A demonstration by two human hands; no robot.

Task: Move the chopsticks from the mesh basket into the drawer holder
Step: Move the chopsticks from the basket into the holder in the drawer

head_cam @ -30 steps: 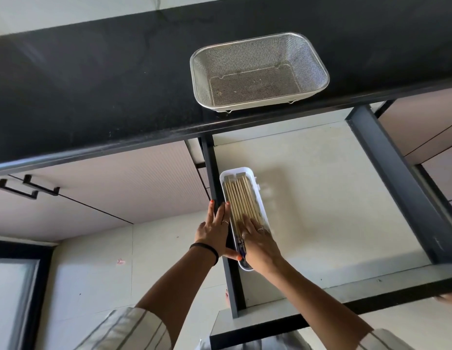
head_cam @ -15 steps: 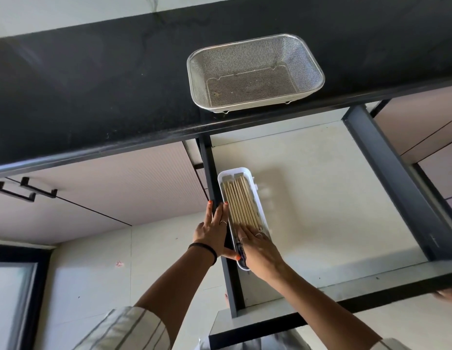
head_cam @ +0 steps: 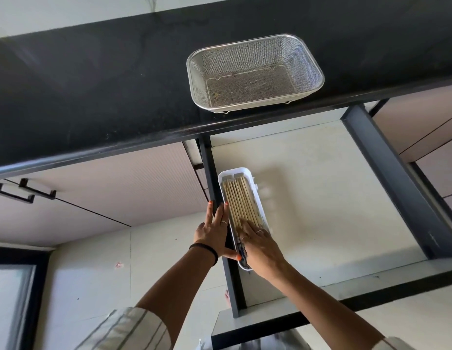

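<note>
Several pale wooden chopsticks (head_cam: 239, 198) lie side by side in a narrow white holder (head_cam: 260, 198) at the left edge of the open drawer (head_cam: 321, 198). My right hand (head_cam: 261, 246) lies flat on the near ends of the chopsticks, fingers straight. My left hand (head_cam: 215, 233) rests with straight fingers along the drawer's dark left rail and the holder's left rim, thumb at the holder's near end. The steel mesh basket (head_cam: 255, 72) stands on the black counter above the drawer with nothing visible inside.
The black counter (head_cam: 93, 84) juts out over the back of the drawer. Dark side rails (head_cam: 396, 183) frame the drawer, and its front panel (head_cam: 321, 311) is near me. Closed cabinet fronts with black handles (head_cam: 23, 193) lie to the left.
Both hands stay on the holder. My right hand has slid a little along the chopsticks' near ends; my left hand is unchanged on the rail.
</note>
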